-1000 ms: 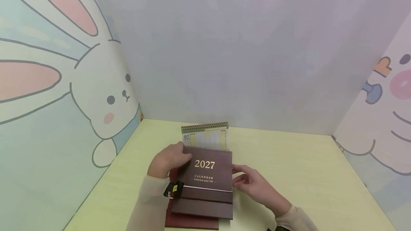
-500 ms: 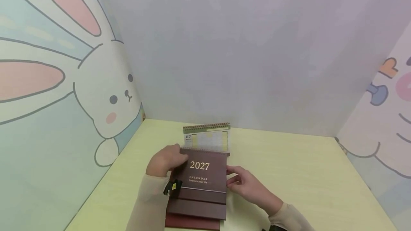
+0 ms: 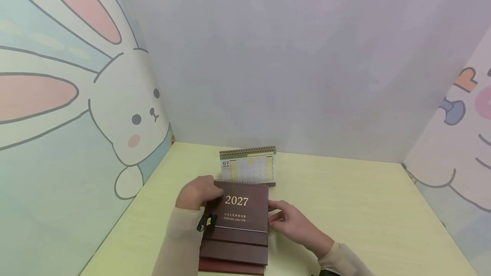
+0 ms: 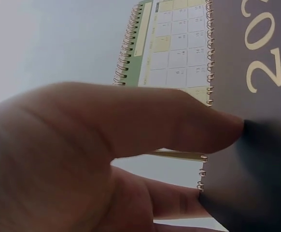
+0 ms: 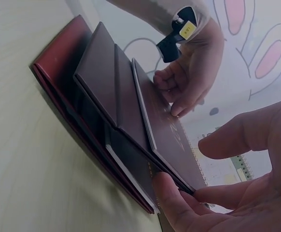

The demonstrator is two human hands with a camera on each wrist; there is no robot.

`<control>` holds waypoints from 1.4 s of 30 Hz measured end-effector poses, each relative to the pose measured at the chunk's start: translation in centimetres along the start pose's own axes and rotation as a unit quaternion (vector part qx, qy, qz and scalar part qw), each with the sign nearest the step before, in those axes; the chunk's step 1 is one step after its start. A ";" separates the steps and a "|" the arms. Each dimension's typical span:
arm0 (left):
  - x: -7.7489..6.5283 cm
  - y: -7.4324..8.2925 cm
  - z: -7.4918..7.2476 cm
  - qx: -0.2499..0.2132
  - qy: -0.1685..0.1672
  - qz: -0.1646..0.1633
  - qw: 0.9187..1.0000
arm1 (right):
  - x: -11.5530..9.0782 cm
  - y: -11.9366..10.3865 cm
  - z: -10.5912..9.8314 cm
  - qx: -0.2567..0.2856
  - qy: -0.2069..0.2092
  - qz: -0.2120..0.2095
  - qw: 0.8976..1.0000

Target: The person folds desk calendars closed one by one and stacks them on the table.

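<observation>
A dark brown 2027 desk calendar [image 3: 245, 208] with a spiral along its top lies over a red calendar [image 3: 230, 266], whose front strip shows below it. My left hand [image 3: 197, 193] grips the brown calendar's upper left corner; in the left wrist view the thumb [image 4: 213, 133] lies on the cover and the other fingers reach behind. My right hand [image 3: 289, 223] touches the right edge with its fingertips. In the right wrist view the right thumb [image 5: 227, 137] stands apart from the cover, and the red calendar [image 5: 63, 53] lies underneath on the table.
Just behind the brown calendar stands a spiral calendar [image 3: 249, 167] with a green top, showing page 07. Pale yellow table surface [image 3: 345, 208] extends to both sides. A grey wall [image 3: 287, 63] rises at the back, with rabbit-printed panels [image 3: 126, 118] at the sides.
The brown calendar has shifted left and slightly toward me, so its right edge lines up more with the red one. Both hands have kept their places on it.
</observation>
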State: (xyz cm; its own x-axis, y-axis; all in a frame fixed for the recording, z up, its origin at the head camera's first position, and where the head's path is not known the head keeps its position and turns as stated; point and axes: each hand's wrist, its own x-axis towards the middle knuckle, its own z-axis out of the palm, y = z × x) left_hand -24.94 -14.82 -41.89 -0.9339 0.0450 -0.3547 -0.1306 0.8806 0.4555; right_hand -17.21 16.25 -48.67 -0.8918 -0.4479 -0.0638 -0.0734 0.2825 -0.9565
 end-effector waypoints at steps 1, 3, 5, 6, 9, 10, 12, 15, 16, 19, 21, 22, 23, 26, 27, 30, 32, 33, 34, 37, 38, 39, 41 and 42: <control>0.1 -0.1 0.1 -0.001 -0.001 0.000 1.000 | 0.0 0.1 0.0 -0.001 0.000 0.001 1.000; 0.4 -0.2 0.3 -0.001 -0.005 -0.001 1.000 | 0.1 0.2 0.1 -0.002 -0.001 0.004 1.000; 0.7 -0.3 0.4 0.003 -0.009 -0.005 1.000 | 0.3 0.4 0.2 -0.007 -0.001 0.006 1.000; 0.9 -0.4 0.5 0.005 -0.012 -0.009 1.000 | 0.4 0.5 0.3 -0.010 -0.001 0.008 1.000; 1.3 -0.7 0.9 0.010 -0.019 -0.015 1.000 | 0.6 1.0 0.7 -0.021 -0.001 0.016 1.000; 1.5 -0.7 1.0 0.009 -0.021 -0.016 1.000 | 0.6 1.2 0.8 -0.024 -0.001 0.020 1.000; 1.7 -0.9 1.3 0.011 -0.024 -0.015 1.000 | 0.7 1.5 1.1 -0.028 0.002 0.029 0.999; 1.9 -1.0 1.5 0.019 -0.026 -0.013 0.999 | 0.8 1.7 1.5 -0.032 0.009 0.042 0.999; 2.0 -1.1 1.5 0.023 -0.025 -0.013 0.999 | 0.8 1.7 1.6 -0.033 0.011 0.044 0.998; 2.3 -1.3 1.6 0.031 -0.023 -0.015 0.999 | 0.9 1.7 1.7 -0.036 0.013 0.047 0.998; 2.5 -1.5 1.7 0.031 -0.021 -0.018 0.999 | 1.0 1.6 1.7 -0.036 0.009 0.046 0.998; 2.6 -1.6 1.7 0.026 -0.022 -0.019 0.999 | 1.1 1.5 1.7 -0.034 0.005 0.046 0.998; 2.6 -1.6 1.7 0.022 -0.022 -0.020 0.999 | 1.1 1.5 1.7 -0.032 0.002 0.046 0.998; 2.7 -1.8 1.8 0.011 -0.024 -0.021 0.999 | 1.2 1.4 1.7 -0.022 -0.006 0.048 0.999; 2.7 -1.8 1.9 0.006 -0.026 -0.021 0.999 | 1.2 1.4 1.8 -0.019 -0.008 0.049 0.999; 2.6 -1.8 1.9 0.003 -0.029 -0.020 0.999 | 1.3 1.5 1.9 -0.009 -0.012 0.048 0.999; 2.6 -1.7 1.9 0.001 -0.032 -0.020 0.999 | 1.3 1.6 2.1 -0.005 -0.016 0.047 0.999; 2.5 -1.7 1.9 0.003 -0.033 -0.018 0.999 | 1.4 1.7 2.1 -0.003 -0.017 0.047 0.999; 2.5 -1.7 1.9 0.005 -0.034 -0.017 0.999 | 1.4 1.7 2.2 0.000 -0.019 0.046 0.999; 2.6 -1.7 1.9 0.014 -0.035 -0.011 0.999 | 1.5 1.8 2.3 0.001 -0.020 0.045 0.999; 2.6 -1.7 1.9 0.016 -0.034 -0.009 0.999 | 1.5 1.8 2.3 0.000 -0.019 0.045 0.999; 2.7 -1.7 1.9 0.017 -0.034 -0.008 0.999 | 1.6 1.8 2.4 0.000 -0.018 0.044 0.999; 2.7 -1.7 1.9 0.016 -0.034 -0.008 0.999 | 1.5 1.8 2.4 -0.003 -0.017 0.044 0.999; 2.8 -1.7 1.9 0.017 -0.033 -0.008 0.999 | 1.5 1.8 2.4 -0.004 -0.016 0.044 0.999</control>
State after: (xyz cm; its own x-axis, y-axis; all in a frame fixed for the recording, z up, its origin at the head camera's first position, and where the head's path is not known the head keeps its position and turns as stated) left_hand -26.68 -15.32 -45.25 -0.9074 0.0613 -0.4158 -0.1325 0.8972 0.4213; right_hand -17.64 14.03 -51.16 -0.8800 -0.4486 -0.1560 0.0002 0.3279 -0.9447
